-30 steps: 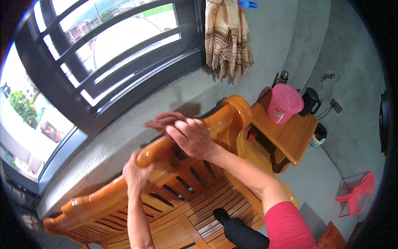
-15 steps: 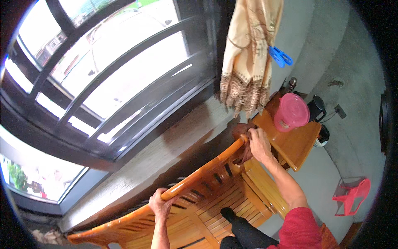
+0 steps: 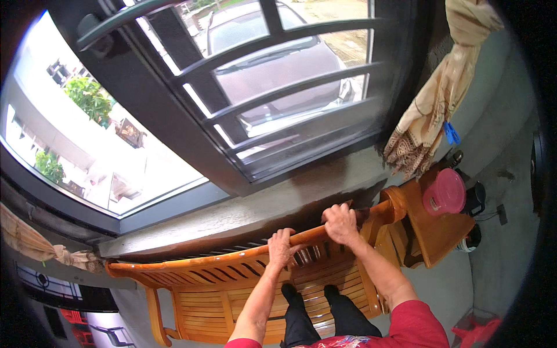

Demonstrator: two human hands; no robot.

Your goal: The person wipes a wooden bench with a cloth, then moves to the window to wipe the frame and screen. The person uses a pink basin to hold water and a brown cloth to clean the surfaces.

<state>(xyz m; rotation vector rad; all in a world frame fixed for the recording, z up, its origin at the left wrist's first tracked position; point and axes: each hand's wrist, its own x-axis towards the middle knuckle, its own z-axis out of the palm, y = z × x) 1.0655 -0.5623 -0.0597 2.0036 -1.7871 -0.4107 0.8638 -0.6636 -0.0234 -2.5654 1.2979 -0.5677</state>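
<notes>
A long wooden bench (image 3: pixel 203 298) with a slatted seat and back runs beneath the window. My left hand (image 3: pixel 282 248) is curled over its top rail (image 3: pixel 226 255), fingers closed round the wood. Farther right on the same rail is my right hand (image 3: pixel 341 225), its fingers bent down over the far side. Against that hand's right side shows a dark brown cloth (image 3: pixel 363 216), mostly covered by the hand and pressed along the rail. The rail's rounded right end (image 3: pixel 396 203) is bare.
My feet, in black socks (image 3: pixel 293 294), stand on the seat. At right, a wooden side table (image 3: pixel 441 246) bears a pink lidded tub (image 3: pixel 445 192) and a black kettle (image 3: pixel 476 199). Barred window (image 3: pixel 290 107) and tied curtain (image 3: pixel 435 110) rise behind; a red chair (image 3: pixel 478 330) stands lower right.
My right hand has moved left along the rail with the cloth, away from its right end. My hands are closer together, and the view has swung left.
</notes>
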